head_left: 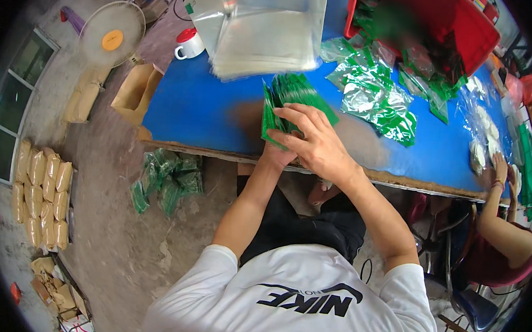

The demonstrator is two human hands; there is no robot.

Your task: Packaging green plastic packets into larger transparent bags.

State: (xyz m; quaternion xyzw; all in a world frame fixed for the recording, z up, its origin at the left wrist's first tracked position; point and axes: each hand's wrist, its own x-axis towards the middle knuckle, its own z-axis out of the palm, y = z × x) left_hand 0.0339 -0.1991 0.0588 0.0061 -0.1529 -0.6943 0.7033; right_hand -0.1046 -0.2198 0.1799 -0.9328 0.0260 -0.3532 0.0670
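A thick stack of green plastic bags (304,89) stands at the near edge of the blue table, its many edges fanned out at the top. My left hand (280,156) grips it low at the near side; most of its fingers are hidden behind the stack and the other hand. Over the near end of the bags lies my right hand (319,142), fingers curled and pressed onto them. Right of the stack, loose clear-and-green bags (376,100) lie in a shiny heap.
On the blue table (190,112) are a pile of clear sheets (267,44), a white mug with red lid (190,44) and a tipped red crate (433,24) spilling green bags. A co-worker's hand (499,168) handles white packs at right. Green bundles (167,181) lie on the floor.
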